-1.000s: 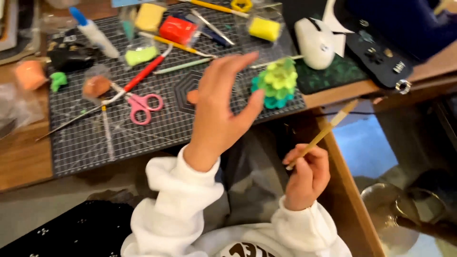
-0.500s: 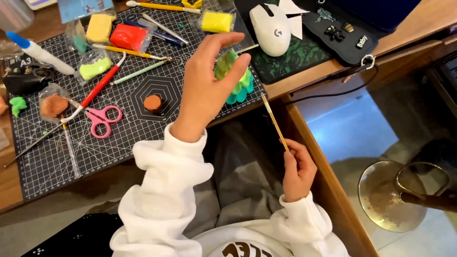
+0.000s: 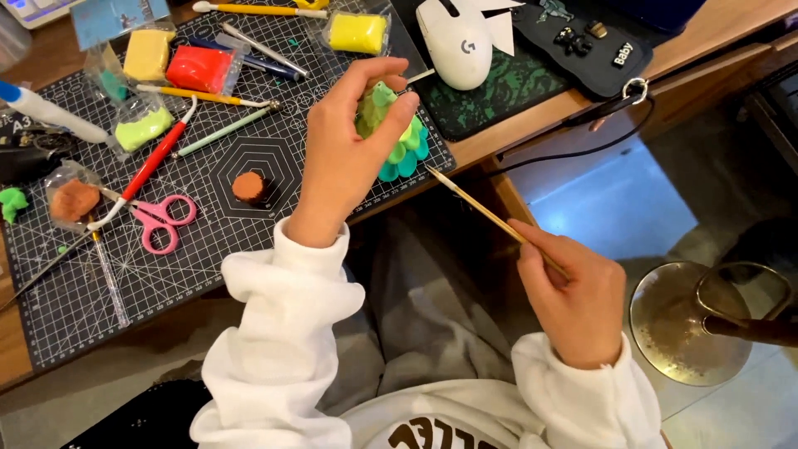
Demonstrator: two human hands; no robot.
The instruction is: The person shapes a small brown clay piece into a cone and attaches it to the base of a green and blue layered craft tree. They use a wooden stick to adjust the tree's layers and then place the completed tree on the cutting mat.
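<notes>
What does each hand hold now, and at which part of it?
The left hand grips the green clay piece around its upper part. The right hand pinches the thin wooden stick at its rear end.

The left hand [image 3: 345,145] is raised forward from a white sleeve, back of the hand toward the camera, thumb and fingers curled and pinched together at the tips — closed in a grip. The right hand [image 3: 578,295] sits lower and nearer the body, wrist bent, fingers folded in a pen-like pinch, thumb pressed along the forefinger — its white cuff bunched at the wrist.
</notes>
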